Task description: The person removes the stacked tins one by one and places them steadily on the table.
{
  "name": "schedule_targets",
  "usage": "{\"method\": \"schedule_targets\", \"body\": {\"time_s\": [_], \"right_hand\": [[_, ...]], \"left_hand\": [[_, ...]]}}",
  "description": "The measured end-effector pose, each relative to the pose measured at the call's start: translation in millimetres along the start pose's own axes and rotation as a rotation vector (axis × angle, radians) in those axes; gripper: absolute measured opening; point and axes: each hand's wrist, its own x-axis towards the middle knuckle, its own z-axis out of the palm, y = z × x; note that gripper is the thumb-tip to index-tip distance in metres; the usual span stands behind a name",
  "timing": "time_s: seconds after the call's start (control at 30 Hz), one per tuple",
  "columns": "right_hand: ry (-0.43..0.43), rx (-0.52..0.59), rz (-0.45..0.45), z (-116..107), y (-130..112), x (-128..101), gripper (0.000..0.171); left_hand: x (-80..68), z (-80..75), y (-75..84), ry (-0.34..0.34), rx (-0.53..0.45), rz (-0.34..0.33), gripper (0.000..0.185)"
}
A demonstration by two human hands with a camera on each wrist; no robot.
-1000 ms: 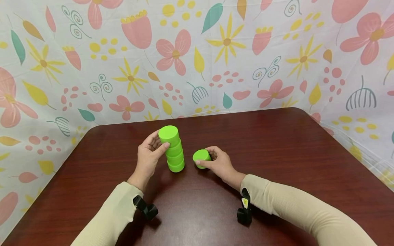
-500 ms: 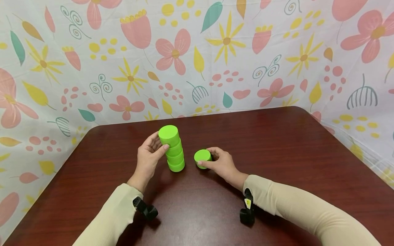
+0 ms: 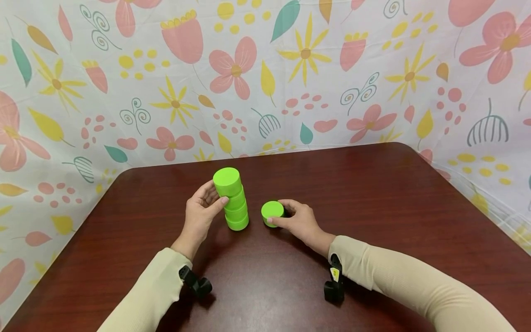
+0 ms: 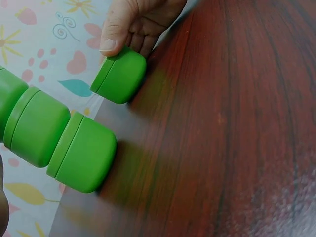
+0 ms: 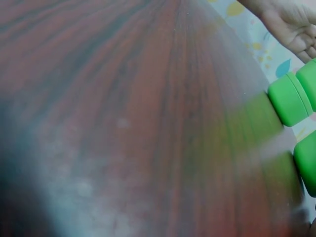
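Observation:
Several small round green lidded jars stand stacked in one column, which leans a little toward the left at its top in the head view. My left hand holds the upper part of this stack, thumb on the near side and fingers behind. To the right of it, a single green jar stands on the table, apart from the stack. My right hand grips that jar between thumb and fingers. In the left wrist view, the lid seam of the single jar shows under the right thumb. The right wrist view catches only part of the stack's bottom jar.
A dark reddish-brown glossy table spreads beneath both hands. Behind it hangs a white cloth with flowers and leaves printed on it. Black wrist cameras are strapped over both sleeves, the left one and the right one.
The right hand and its jar have shifted very slightly right since a second ago. The left hand keeps its hold on the stack in nearly the same place.

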Motion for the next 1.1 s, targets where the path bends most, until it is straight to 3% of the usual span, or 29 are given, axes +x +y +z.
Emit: {"method": "schedule_targets", "body": {"time_s": [0.8,1.1], "right_hand": [[-0.011,-0.034,-0.023,-1.5,1.9,-1.2,0.054],[-0.022,0.047,0.034,-3.1,-1.9,-2.2,0.066]], "left_hand": [[-3.6,-0.7,-4.1,0.01,0.029,-0.029,0.049],[-3.6,-1.0,-4.1,-0.003,0.044,-0.037,0.049]]}}
